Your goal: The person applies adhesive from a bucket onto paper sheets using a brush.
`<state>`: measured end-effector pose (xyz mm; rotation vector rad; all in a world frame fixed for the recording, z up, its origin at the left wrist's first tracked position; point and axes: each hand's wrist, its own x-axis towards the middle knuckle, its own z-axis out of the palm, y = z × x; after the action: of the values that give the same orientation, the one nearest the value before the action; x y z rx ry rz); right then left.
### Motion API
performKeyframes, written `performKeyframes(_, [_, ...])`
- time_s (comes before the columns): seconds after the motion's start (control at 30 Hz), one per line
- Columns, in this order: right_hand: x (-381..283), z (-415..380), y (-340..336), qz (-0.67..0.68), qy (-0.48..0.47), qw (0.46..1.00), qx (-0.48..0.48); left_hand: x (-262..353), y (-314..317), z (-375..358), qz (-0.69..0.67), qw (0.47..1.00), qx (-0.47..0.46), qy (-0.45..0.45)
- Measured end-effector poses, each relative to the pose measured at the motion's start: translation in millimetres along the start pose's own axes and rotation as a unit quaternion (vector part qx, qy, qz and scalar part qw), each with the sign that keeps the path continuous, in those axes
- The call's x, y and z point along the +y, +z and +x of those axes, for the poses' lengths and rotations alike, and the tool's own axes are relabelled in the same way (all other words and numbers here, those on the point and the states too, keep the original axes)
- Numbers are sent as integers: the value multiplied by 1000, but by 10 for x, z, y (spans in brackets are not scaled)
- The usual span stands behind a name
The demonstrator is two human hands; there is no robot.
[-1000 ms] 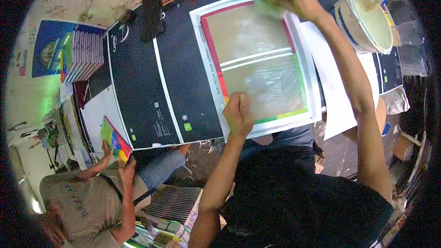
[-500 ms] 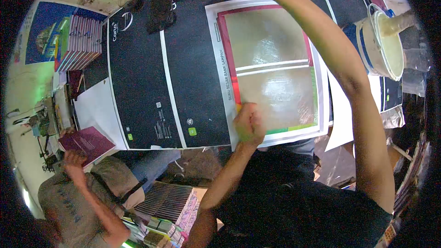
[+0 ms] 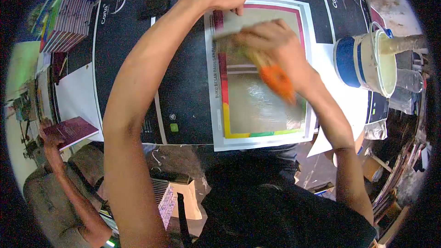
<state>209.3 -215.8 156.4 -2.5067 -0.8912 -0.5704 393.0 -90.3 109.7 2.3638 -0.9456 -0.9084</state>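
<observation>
My right hand point(image 3: 278, 43) grips a brush with an orange handle point(image 3: 278, 80); its bristle end, smeared by motion, points left over the work. Below it lies a printed cover sheet point(image 3: 257, 144) with white margins, red, yellow and green bands and the words "BUKU BESAR BANK SAMPAH". Two grey rectangles point(image 3: 264, 110) with a wet-looking shine fill its middle, parted by a pale strip. My left hand point(image 3: 229, 1) reaches across to the sheet's far left corner, thumb and fingers apart, with nothing in it.
At right stands a blue and white bucket point(image 3: 351, 62) of pale, creamy stuff, a thick coated stick point(image 3: 406, 44) over its rim. Black "Carta" sheets point(image 3: 126, 78) cover the table. Stacked books point(image 3: 69, 23) stand at far left. Another person's hand point(image 3: 53, 144) holds a maroon book point(image 3: 76, 132).
My left hand has gone from the sheet's near left edge to its far left corner. My right hand has brought the brush from the table's far side over the sheet.
</observation>
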Motion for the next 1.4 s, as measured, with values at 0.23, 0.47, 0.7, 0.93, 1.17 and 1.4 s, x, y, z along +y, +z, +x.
performKeyframes(0.23, [-705, -245, 429, 88, 68, 990, -81, 178, 8, -146, -3, 998, -43, -55])
performKeyframes(0.47, [-447, -294, 582, -25, 240, 969, -46, 224, 33, -80, 1, 998, -7, -60])
performKeyframes(0.7, [-707, -797, 327, 51, 165, 985, -7, 271, 147, -140, 201, 977, -4, -66])
performKeyframes(0.93, [-1271, -1077, 173, 87, 111, 977, -161, 320, 251, -248, 282, 958, 40, -38])
performKeyframes(1.17, [-1074, -843, 80, -23, 183, 980, -76, 342, 309, -262, 290, 953, 74, -43])
performKeyframes(1.4, [-1698, -1282, -55, 82, 100, 971, -202, 393, 299, -254, 294, 951, 75, -60])
